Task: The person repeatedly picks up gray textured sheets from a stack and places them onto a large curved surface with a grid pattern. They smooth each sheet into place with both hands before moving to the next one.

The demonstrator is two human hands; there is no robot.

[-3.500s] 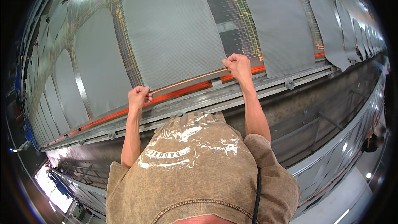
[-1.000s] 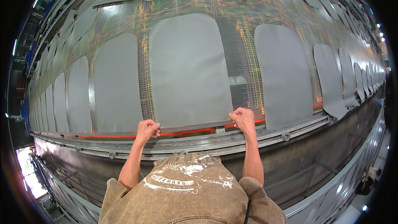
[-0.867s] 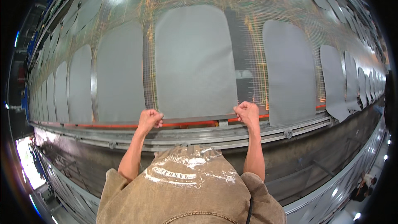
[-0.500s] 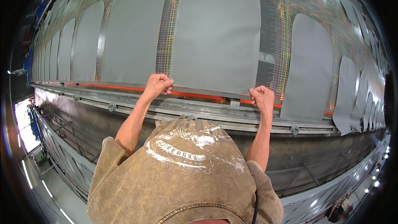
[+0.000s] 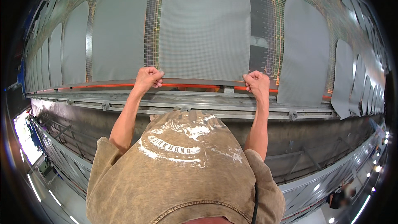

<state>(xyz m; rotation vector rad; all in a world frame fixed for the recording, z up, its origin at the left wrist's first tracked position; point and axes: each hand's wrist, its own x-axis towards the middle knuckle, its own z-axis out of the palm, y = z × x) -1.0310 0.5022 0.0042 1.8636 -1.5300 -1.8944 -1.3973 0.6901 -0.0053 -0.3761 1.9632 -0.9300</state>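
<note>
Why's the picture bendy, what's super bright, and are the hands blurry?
Head view: the fisheye lens curves the metal railing at lower right; head view: the opening at lower left glares white; head view: the left hand and right hand look fairly clear.

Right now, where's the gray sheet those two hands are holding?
The gray sheet is at the top middle of the head view, just above the orange strip, its near corners at the left hand and right hand.

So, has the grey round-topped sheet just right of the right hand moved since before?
No, not that I can see: the grey round-topped sheet overlaps the long silver metal rail at the same spot, by the round grey knob.
</note>
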